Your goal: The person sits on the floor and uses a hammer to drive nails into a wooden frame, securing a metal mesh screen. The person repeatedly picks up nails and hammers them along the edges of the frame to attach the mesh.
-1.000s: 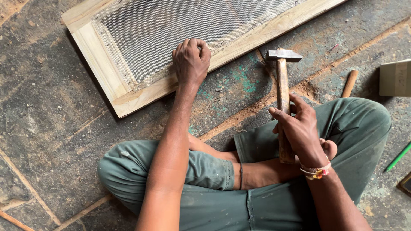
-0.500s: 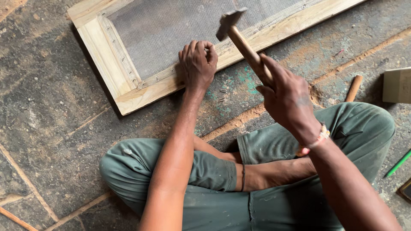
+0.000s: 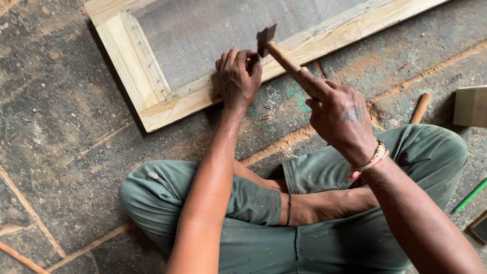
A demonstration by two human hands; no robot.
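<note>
So the biggest thing here is the rough stone floor (image 3: 61,167), grey and scuffed with sawdust streaks, and the pale wooden frame (image 3: 152,101) lying flat on it with fine grey wire mesh (image 3: 203,30) tacked across. The right hand (image 3: 340,114) has its grip wrapped tight round the wooden handle of a hammer (image 3: 276,48), metal head hanging just above the frame's lower rail. Right beside that head, the left hand (image 3: 237,81) presses on the rail, fingers pinched narrow; can't tell what's in them. A few small nails (image 3: 266,111) lie just below the left grip.
</note>
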